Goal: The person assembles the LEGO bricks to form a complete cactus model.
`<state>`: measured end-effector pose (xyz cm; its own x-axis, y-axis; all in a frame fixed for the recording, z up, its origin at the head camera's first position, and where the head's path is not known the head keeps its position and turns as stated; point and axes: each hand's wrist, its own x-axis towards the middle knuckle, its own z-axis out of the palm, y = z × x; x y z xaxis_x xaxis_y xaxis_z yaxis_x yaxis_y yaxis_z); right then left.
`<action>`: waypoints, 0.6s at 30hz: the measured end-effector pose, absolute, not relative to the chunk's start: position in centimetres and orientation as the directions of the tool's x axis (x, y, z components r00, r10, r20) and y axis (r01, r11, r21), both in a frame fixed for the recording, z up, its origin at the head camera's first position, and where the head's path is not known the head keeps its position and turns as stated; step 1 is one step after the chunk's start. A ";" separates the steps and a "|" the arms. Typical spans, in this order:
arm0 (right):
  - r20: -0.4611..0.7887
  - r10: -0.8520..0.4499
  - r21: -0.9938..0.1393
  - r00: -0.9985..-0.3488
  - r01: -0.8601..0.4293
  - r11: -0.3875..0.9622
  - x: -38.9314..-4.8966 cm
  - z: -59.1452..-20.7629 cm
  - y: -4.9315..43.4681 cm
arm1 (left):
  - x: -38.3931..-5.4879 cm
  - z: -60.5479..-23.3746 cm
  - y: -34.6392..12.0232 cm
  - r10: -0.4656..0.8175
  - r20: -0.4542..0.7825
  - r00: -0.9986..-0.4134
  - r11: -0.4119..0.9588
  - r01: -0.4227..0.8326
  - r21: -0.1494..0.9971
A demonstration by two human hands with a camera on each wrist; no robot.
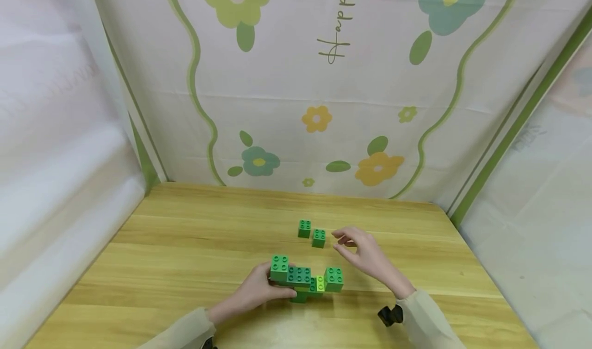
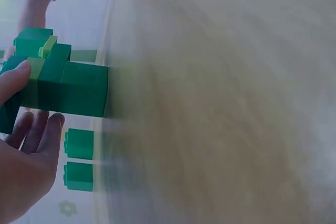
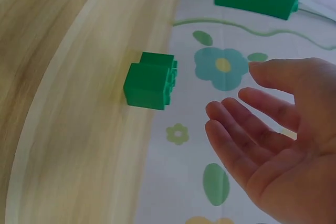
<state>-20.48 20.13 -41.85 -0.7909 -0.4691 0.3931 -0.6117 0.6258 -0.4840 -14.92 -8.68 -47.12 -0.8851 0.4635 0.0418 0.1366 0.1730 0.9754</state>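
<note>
My left hand grips the left end of a toy brick build made of green and lime blocks. In the left wrist view the thumb presses on one side of the build, with fingers beneath. My right hand is held above the table with relaxed, slightly bent fingers and nothing in them. Nearest to it are two loose green toy bricks, the closer one and the farther one, both studs up. In the right wrist view the closer brick partly hides the other.
A wooden table lies under everything. Behind it hangs a white cloth printed with flowers, and similar cloth walls stand at both sides. A dark device sits at the right wrist.
</note>
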 end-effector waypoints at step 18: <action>0.262 -0.470 -0.585 -0.843 -0.526 0.618 -24.1 -44.4 19.3 | -14.9 -46.6 -9.5 0.463 0.010 -0.886 0.063 0.044 0.997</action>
